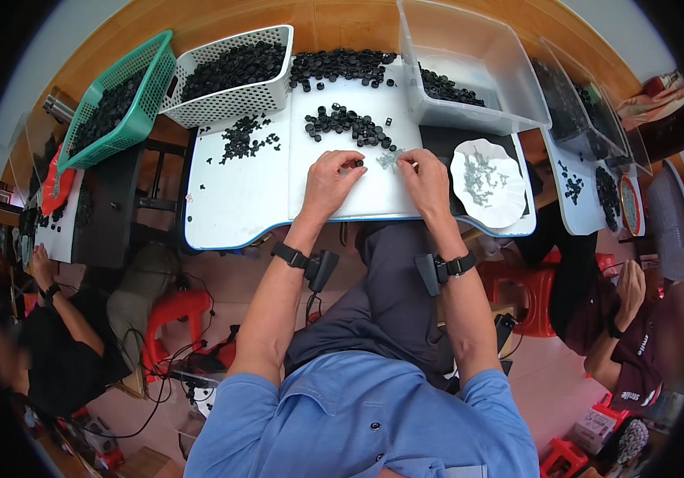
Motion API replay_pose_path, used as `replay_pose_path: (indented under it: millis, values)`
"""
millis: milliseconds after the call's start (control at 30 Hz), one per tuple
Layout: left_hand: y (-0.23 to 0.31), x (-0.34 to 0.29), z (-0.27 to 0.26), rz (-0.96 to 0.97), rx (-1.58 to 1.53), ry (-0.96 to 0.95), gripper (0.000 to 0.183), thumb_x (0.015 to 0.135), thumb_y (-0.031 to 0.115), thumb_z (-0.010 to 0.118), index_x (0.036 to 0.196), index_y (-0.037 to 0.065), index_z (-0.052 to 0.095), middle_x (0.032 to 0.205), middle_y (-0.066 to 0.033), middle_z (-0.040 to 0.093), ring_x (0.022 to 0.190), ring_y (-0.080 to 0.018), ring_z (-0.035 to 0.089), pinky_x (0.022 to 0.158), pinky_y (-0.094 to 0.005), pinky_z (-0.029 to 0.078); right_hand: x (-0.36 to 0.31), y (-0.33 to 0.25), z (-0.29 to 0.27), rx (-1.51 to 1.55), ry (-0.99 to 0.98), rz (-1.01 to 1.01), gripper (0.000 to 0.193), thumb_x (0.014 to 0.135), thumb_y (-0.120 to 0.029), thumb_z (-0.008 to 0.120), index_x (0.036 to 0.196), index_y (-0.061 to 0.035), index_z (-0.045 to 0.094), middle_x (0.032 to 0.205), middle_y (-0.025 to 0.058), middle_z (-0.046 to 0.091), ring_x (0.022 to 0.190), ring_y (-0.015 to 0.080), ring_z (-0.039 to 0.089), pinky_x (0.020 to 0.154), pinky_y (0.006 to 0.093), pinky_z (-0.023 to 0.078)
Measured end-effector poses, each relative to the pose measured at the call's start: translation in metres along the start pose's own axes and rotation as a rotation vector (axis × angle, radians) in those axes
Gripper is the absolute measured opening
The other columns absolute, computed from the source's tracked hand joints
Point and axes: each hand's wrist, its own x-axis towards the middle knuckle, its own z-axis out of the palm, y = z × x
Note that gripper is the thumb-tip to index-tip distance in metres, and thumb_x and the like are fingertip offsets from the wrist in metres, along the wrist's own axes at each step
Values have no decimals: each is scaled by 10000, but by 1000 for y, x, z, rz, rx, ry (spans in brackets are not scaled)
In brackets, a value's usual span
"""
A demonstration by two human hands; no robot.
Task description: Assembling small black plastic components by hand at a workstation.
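Observation:
My left hand (332, 182) rests on the white work board (238, 199) and pinches a small black cap (359, 164) between its fingertips. My right hand (426, 180) lies beside it, fingers closed on a tiny grey metal part at a small heap of such parts (390, 158). Just beyond both hands lies a cluster of black caps (350, 124). A white dish (487, 185) with several grey metal parts sits right of my right hand.
A white basket (234, 76) and a green basket (115, 99) hold black caps at the back left. A clear plastic bin (469, 64) stands at the back right. Other people sit at the left (55, 334) and right (637, 334). Red stools stand below.

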Motion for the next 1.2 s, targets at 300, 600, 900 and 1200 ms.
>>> replay_pose_path:
  millis: [300, 600, 900, 1200]
  values:
    - [0, 0, -2, 6, -9, -53, 229, 823, 100, 790, 1045, 51, 759, 912, -90, 735, 868, -236, 692, 799, -366, 555, -6, -12, 4, 77, 7, -12, 152, 922, -158, 682, 989, -29, 729, 919, 150, 737, 787, 321, 710, 726, 413, 544]
    - [8, 2, 3, 197, 114, 82, 251, 810, 98, 801, 1051, 65, 740, 1051, -85, 695, 1019, -289, 633, 889, -389, 523, -7, -6, 21, 262, -44, 50, 167, 924, -180, 703, 998, -37, 746, 840, 150, 738, 724, 270, 714, 689, 380, 544]
    - [-3, 1, 2, 244, 99, 42, 94, 832, 88, 788, 900, 43, 741, 934, -68, 706, 926, -274, 648, 840, -396, 504, -12, -17, 31, 270, -14, -30, 153, 940, -149, 691, 1007, -20, 740, 878, 152, 742, 719, 264, 709, 685, 370, 545]
    - [-6, 2, 1, 178, 77, 2, 102, 888, 142, 744, 920, 45, 742, 948, -70, 714, 923, -274, 648, 854, -396, 489, -14, -11, 47, 546, 19, 37, 127, 894, -36, 742, 1019, -13, 750, 852, 70, 759, 714, 97, 669, 657, 272, 529]
